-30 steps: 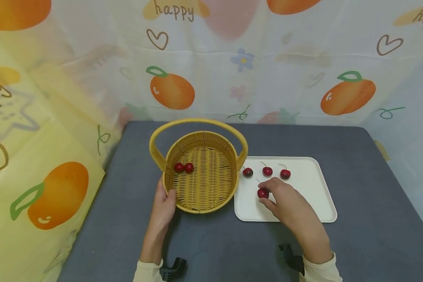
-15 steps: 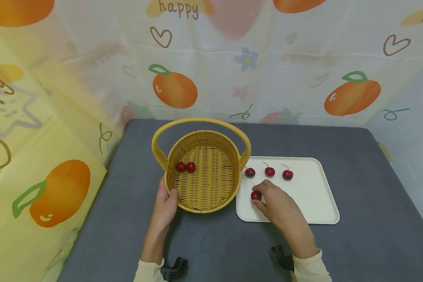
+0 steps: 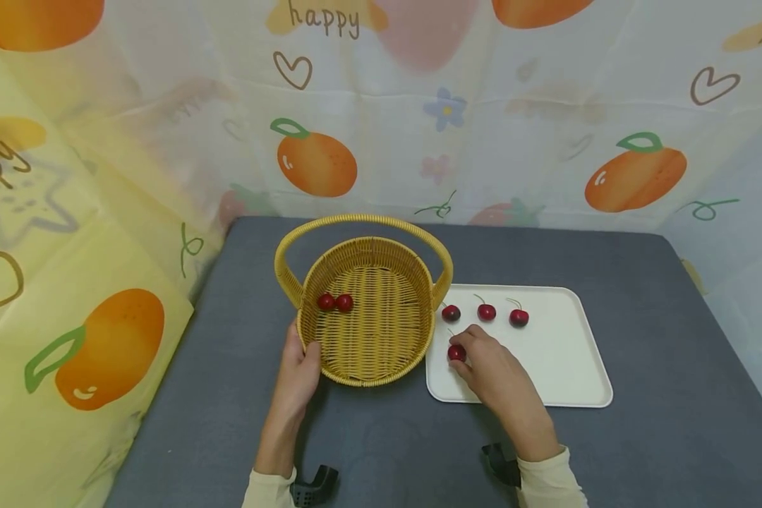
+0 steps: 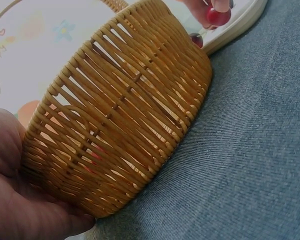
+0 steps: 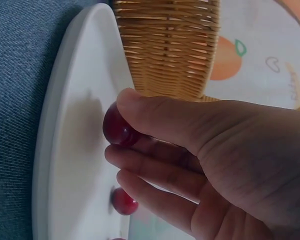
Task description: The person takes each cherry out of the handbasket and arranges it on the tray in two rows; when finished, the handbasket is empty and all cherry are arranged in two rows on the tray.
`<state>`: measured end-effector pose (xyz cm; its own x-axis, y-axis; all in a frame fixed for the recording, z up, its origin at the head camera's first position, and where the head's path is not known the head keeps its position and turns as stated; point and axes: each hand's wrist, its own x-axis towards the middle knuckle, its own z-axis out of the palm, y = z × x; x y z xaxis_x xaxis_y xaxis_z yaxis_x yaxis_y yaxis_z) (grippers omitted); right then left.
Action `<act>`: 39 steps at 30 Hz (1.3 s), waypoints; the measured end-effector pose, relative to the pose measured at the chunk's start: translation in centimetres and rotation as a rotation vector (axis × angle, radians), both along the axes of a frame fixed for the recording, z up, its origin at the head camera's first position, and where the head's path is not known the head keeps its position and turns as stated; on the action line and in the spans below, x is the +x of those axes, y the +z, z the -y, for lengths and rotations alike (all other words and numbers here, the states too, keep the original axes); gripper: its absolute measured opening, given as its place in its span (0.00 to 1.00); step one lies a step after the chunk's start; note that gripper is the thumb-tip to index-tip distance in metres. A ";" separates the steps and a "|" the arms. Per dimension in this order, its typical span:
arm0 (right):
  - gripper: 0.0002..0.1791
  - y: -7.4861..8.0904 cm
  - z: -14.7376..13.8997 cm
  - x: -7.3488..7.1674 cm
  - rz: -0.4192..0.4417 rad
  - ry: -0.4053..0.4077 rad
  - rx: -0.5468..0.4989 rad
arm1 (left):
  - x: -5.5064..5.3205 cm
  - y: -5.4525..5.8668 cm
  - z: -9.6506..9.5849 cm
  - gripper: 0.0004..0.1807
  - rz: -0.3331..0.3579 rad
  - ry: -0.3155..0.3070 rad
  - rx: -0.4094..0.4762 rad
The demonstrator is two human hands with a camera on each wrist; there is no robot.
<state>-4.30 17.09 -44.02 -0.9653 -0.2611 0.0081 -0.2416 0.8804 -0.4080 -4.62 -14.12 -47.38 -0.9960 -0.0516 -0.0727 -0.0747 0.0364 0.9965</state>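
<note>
My left hand [image 3: 300,370] grips the left front side of a yellow wicker basket [image 3: 371,346] with a tall arched handle. Two dark red cherries [image 3: 334,303] lie inside it, toward the left wall. Over the left part of a white tray [image 3: 565,353], my right hand [image 3: 498,374] pinches a cherry [image 3: 456,353] between thumb and fingers, its thin stem pointing up. In the right wrist view the held cherry [image 5: 118,127] sits at the thumb tip, above the tray's surface. Three more stemmed cherries [image 3: 486,312] lie in a row along the tray's back.
The dark grey table [image 3: 660,339] carries the basket and tray side by side, with the basket's right side overlapping the tray's left edge in the head view. A fruit-patterned cloth [image 3: 387,127] hangs behind the table and along the left.
My right hand has moved left across the tray with the pinched cherry, closer to the basket. The left hand keeps its grip, and the head view has shifted slightly.
</note>
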 end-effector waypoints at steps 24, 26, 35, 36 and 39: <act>0.20 -0.3 0.5 -0.2 0.016 -0.016 0.046 | 0.0 -0.3 0.1 0.37 -0.013 0.006 0.007; 0.21 -0.2 0.5 -0.2 0.010 -0.015 0.045 | 0.0 -0.3 0.1 0.37 -0.012 0.004 0.004; 0.24 0.5 0.4 0.2 0.015 -0.025 0.059 | 0.1 -0.3 0.1 0.37 -0.009 -0.002 0.010; 0.24 0.6 0.4 0.2 0.016 -0.028 0.058 | 0.1 -0.3 0.1 0.37 -0.010 -0.002 0.007; 0.25 1.3 0.4 0.2 0.014 -0.036 0.052 | 0.0 -0.2 0.0 0.37 -0.018 -0.001 0.001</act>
<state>-4.07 16.72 -42.74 -0.9739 -0.2261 -0.0185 -0.2039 0.9084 -0.3651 -4.61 -14.12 -47.62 -0.9972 -0.0506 -0.0553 -0.0571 0.0350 0.9978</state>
